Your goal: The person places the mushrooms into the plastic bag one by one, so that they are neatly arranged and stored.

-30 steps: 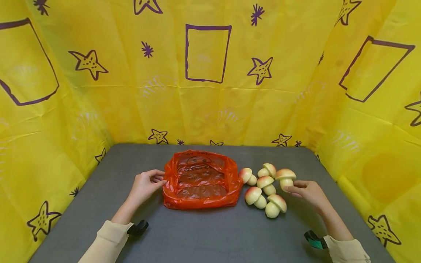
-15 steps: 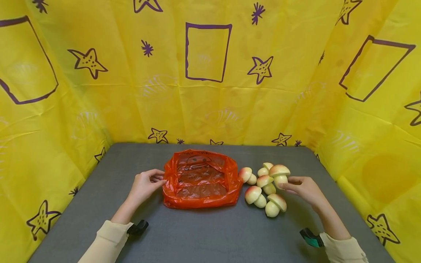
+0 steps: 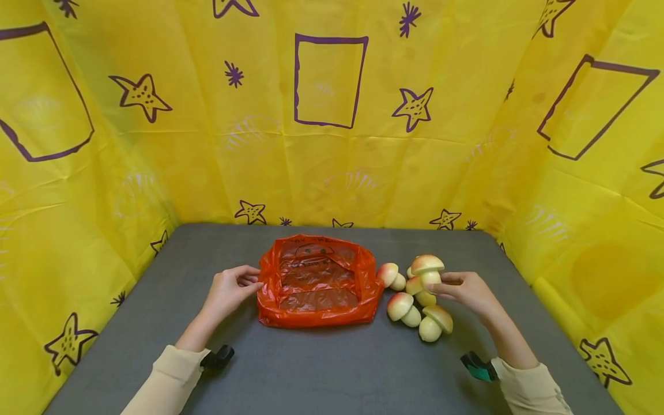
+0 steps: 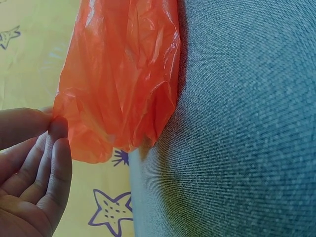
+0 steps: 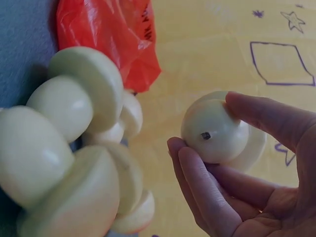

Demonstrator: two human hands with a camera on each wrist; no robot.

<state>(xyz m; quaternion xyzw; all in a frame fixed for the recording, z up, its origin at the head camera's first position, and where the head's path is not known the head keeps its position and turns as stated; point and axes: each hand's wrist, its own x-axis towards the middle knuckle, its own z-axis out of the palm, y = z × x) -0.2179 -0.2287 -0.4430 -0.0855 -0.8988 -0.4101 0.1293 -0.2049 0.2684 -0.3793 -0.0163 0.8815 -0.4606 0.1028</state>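
Observation:
A red plastic bag (image 3: 316, 316) stands on the grey table with its mouth spread wide, dark print showing inside. My left hand (image 3: 232, 293) pinches the bag's left edge between thumb and fingers, as the left wrist view also shows. In my right hand (image 3: 466, 291) is a toy mushroom (image 3: 428, 266), cream with a reddish cap, gripped by its stem. The right wrist view shows that mushroom's stem end (image 5: 215, 131) between thumb and fingertips, raised above the others. Below and left of it, several similar mushrooms (image 3: 400, 308) lie in a cluster; the held one partly hides two of them.
The nearest loose mushroom (image 3: 388, 275) lies right at the bag's right side. Yellow sheeting (image 3: 332, 173) with purple drawings walls the grey table (image 3: 332, 369) at the back and both sides. A dark wrist device (image 3: 478, 366) sits by the right sleeve.
My right hand has carried the held mushroom leftward and slightly up, from the cluster's right side to over its back mushrooms. The left hand and the bag have stayed put.

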